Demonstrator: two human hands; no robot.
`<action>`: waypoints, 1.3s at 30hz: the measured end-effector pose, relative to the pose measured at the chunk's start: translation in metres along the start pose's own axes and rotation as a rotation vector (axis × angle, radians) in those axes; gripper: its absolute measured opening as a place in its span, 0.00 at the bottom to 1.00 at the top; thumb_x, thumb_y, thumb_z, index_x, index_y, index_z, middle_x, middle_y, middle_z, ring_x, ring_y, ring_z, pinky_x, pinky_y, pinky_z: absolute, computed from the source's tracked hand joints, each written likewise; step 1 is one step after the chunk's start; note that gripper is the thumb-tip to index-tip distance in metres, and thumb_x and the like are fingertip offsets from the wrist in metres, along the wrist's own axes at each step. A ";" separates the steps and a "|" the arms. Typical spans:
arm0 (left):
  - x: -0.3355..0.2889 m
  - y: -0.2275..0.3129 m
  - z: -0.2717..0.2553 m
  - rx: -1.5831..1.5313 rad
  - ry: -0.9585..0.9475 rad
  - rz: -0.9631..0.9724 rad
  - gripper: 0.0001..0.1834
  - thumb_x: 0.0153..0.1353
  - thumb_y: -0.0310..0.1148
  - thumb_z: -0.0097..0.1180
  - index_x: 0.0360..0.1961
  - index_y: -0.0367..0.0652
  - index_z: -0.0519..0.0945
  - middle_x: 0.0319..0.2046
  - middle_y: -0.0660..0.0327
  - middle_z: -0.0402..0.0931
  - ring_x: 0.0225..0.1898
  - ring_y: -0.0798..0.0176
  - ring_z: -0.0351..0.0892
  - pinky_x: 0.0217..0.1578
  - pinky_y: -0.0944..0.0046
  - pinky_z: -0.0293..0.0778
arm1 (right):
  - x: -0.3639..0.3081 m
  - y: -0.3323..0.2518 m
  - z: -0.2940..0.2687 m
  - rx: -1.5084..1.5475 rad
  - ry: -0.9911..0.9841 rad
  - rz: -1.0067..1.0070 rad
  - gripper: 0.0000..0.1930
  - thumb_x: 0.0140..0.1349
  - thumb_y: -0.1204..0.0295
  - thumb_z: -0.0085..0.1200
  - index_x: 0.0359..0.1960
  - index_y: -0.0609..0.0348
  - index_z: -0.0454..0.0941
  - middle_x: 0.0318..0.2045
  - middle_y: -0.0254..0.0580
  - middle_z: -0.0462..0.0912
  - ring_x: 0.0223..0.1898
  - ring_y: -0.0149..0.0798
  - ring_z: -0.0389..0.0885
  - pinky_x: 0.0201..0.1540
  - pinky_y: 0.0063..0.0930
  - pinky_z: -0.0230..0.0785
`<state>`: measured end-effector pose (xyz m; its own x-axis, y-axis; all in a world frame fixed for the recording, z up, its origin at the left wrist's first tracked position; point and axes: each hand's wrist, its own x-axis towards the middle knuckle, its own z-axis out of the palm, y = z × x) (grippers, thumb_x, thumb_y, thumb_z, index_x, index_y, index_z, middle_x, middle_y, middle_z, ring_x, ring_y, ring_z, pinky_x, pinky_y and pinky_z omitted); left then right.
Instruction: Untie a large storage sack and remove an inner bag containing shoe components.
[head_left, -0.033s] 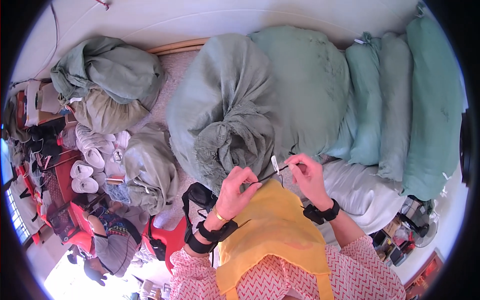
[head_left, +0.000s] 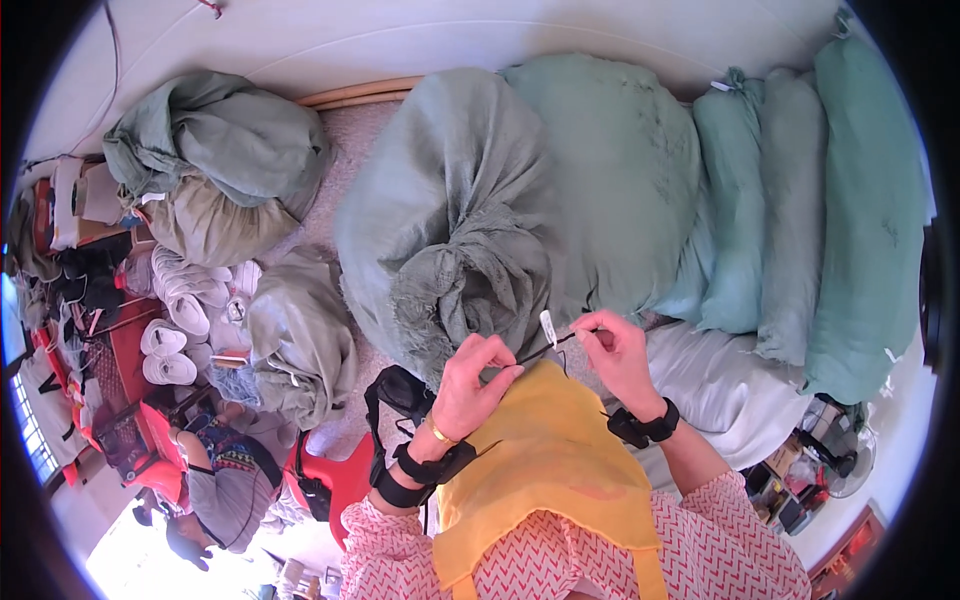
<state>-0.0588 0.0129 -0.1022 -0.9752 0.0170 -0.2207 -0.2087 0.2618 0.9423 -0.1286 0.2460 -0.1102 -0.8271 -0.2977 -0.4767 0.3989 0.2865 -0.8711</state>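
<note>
We look down at a yellow cloth [head_left: 545,450] lying in front of us. Our left hand [head_left: 478,378] rests on the top edge of the yellow cloth, with its fingers curled and pinching one end of a thin dark thread [head_left: 548,346]. Our right hand [head_left: 618,352] is just beside the top of the yellow cloth, on its right, and its fingers pinch the other end of the thread. The thread runs tight between both hands, just above the yellow cloth. A small white tag [head_left: 548,328] sticks up by the thread. Behind the yellow cloth sits a big green tied bundle [head_left: 450,230]. Far left of the yellow cloth we see white shoes [head_left: 170,330]
</note>
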 end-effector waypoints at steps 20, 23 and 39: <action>-0.015 -0.036 -0.009 -0.074 0.174 -0.145 0.07 0.54 0.15 0.59 0.33 0.35 0.75 0.27 0.55 0.78 0.33 0.55 0.82 0.37 0.62 0.77 | 0.036 -0.014 0.080 -0.209 -0.527 -0.236 0.20 0.61 0.83 0.55 0.55 0.63 0.70 0.37 0.49 0.84 0.37 0.45 0.87 0.41 0.40 0.78; -0.018 -0.046 -0.012 -0.113 0.159 -0.182 0.09 0.53 0.17 0.61 0.33 0.36 0.75 0.27 0.55 0.77 0.33 0.54 0.81 0.37 0.61 0.77 | 0.041 -0.003 0.082 -0.182 -0.588 -0.252 0.17 0.60 0.82 0.57 0.51 0.64 0.71 0.34 0.48 0.84 0.34 0.42 0.86 0.39 0.37 0.78; 0.013 -0.052 -0.003 0.206 0.308 0.081 0.19 0.47 0.19 0.59 0.43 0.38 0.75 0.37 0.46 0.76 0.43 0.38 0.75 0.43 0.48 0.74 | 0.073 -0.010 0.059 0.265 -0.237 0.337 0.13 0.73 0.63 0.53 0.46 0.62 0.77 0.34 0.38 0.83 0.34 0.30 0.84 0.42 0.24 0.78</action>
<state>-0.0604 -0.0032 -0.1535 -0.9710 -0.2371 -0.0324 -0.1416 0.4603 0.8764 -0.1702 0.1679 -0.1429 -0.5342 -0.4365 -0.7240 0.7413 0.1698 -0.6493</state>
